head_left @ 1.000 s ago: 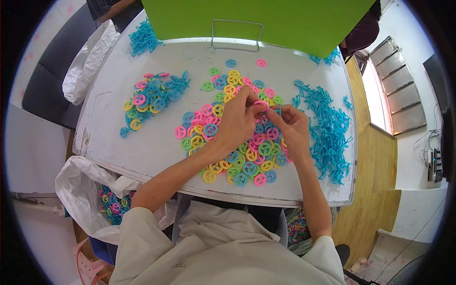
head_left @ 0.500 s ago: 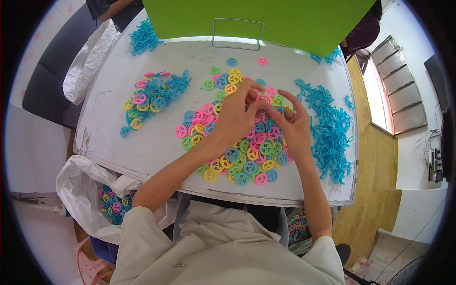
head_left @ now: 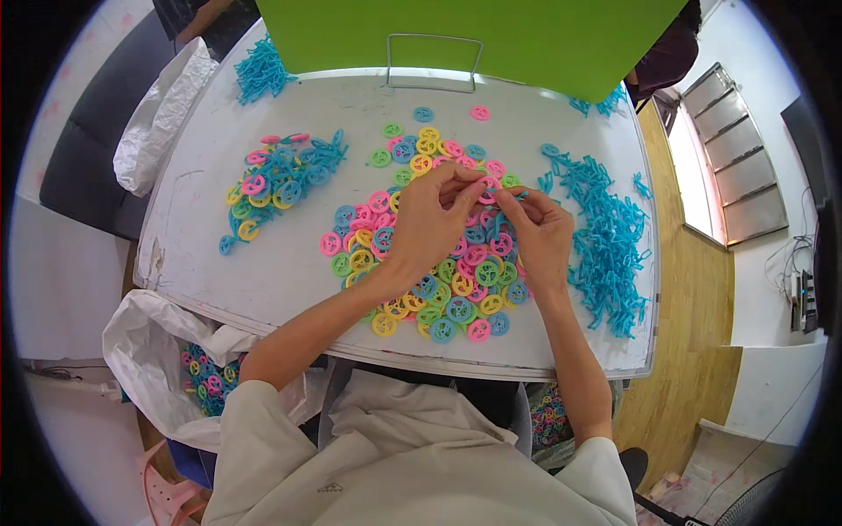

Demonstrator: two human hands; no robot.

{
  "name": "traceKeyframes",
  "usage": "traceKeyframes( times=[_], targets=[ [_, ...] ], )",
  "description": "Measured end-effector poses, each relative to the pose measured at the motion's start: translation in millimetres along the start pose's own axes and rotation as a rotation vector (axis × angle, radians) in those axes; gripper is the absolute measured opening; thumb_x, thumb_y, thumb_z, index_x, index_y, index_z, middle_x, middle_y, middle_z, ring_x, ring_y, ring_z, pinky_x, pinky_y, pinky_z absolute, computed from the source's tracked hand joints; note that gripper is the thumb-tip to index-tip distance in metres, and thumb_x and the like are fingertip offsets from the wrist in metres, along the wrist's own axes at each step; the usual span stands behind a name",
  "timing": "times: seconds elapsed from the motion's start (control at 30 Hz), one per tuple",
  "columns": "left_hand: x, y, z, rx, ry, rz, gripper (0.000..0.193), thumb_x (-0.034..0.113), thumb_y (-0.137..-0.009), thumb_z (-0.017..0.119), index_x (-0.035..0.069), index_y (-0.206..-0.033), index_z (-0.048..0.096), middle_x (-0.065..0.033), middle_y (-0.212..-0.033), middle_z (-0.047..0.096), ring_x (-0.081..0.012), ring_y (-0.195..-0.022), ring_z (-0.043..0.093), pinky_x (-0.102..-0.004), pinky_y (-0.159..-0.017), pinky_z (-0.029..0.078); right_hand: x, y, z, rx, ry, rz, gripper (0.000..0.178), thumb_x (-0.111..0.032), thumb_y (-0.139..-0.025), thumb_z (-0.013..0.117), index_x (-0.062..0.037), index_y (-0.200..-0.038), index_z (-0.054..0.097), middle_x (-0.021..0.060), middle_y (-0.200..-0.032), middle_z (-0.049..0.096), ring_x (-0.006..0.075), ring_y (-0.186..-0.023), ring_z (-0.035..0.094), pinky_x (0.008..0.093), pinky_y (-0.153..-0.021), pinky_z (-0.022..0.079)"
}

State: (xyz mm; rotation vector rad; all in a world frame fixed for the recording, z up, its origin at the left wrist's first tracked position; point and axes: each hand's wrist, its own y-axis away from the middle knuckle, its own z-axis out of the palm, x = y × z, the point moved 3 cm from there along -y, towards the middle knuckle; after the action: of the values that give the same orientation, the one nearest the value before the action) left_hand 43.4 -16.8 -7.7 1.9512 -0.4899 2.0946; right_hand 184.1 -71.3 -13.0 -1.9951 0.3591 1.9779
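Over a heap of small spoked plastic wheels [head_left: 459, 308] in pink, yellow, green and blue, my two hands meet. Between thumb and fingers, my left hand [head_left: 431, 216] pinches a pink wheel [head_left: 488, 187]. My right hand [head_left: 543, 238] is closed against the wheel's right side, its fingers on a small blue plastic stem [head_left: 519, 195] that they partly hide. Whether stem and wheel are joined, I cannot tell. Right of that hand lies a pile of loose blue forked stems [head_left: 610, 250].
A mixed pile of wheels with blue stems [head_left: 285, 175] lies on the white table [head_left: 219, 285] at left. A green panel [head_left: 474, 35] with a wire handle stands at the back. More pieces fill a white sack [head_left: 145, 351] at lower left. Another person's arm [head_left: 203, 19] shows at far left.
The fingers of my right hand, spread before, have closed in around the blue stem beside the pink wheel. My left hand keeps its pinch on the wheel.
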Motion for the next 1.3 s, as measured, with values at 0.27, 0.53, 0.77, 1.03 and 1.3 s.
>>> traceKeyframes(
  times=[0.27,0.53,0.77,1.03,1.3],
  targets=[
    [4.0,6.4,2.5,0.087,0.110,0.004,0.018,0.007,-0.091,0.058,-0.006,-0.103,0.061,-0.0102,-0.092,0.066,-0.0121,-0.084,0.064,-0.0242,-0.075,0.055,6.6,1.9,4.4,0.054,-0.071,0.041,0.015,-0.008,-0.086,0.067,0.0029,-0.095,0.066,0.0059,-0.083,0.068,0.0066,-0.073,0.062,0.0164,-0.062,0.046],
    [2.6,-1.0,-3.3,0.044,0.170,-0.033,0.019,0.008,-0.091,0.058,-0.005,-0.105,0.057,-0.0108,-0.099,0.064,-0.0140,-0.089,0.064,-0.0264,-0.079,0.055,-0.6,1.1,1.8,0.048,0.154,-0.130,0.015,-0.006,-0.087,0.065,0.0025,-0.099,0.065,0.0048,-0.080,0.068,0.0070,-0.075,0.062,0.0173,-0.063,0.047],
    [1.9,-11.7,-20.4,-0.109,0.308,-0.291,0.025,0.015,-0.091,0.059,0.002,-0.112,0.054,-0.0072,-0.103,0.061,-0.0139,-0.092,0.062,-0.0255,-0.080,0.053,-21.4,2.8,3.5,-0.332,-0.068,-0.156,0.022,0.001,-0.087,0.061,0.0011,-0.109,0.061,0.0063,-0.099,0.061,0.0102,-0.072,0.057,0.0227,-0.075,0.051],
    [9.9,-4.9,-26.7,-0.361,-0.642,0.004,0.022,0.014,-0.080,0.069,0.000,-0.097,0.063,-0.0085,-0.083,0.065,-0.0141,-0.079,0.062,-0.0283,-0.064,0.048,-14.9,-7.2,-8.8,-0.202,-0.035,-0.302,0.022,0.001,-0.087,0.060,0.0017,-0.109,0.059,0.0073,-0.098,0.063,0.0121,-0.085,0.061,0.0246,-0.077,0.050],
    [6.6,-7.0,-28.0,-0.461,-0.556,-0.204,0.021,0.013,-0.070,0.076,0.001,-0.085,0.066,-0.0108,-0.084,0.063,-0.0226,-0.077,0.061,-0.0347,-0.068,0.047,-9.5,-11.3,-15.9,-0.159,0.059,-0.038,0.016,-0.003,-0.084,0.067,0.0014,-0.099,0.060,0.0034,-0.080,0.064,0.0070,-0.072,0.060,0.0188,-0.064,0.048]
  ],
)
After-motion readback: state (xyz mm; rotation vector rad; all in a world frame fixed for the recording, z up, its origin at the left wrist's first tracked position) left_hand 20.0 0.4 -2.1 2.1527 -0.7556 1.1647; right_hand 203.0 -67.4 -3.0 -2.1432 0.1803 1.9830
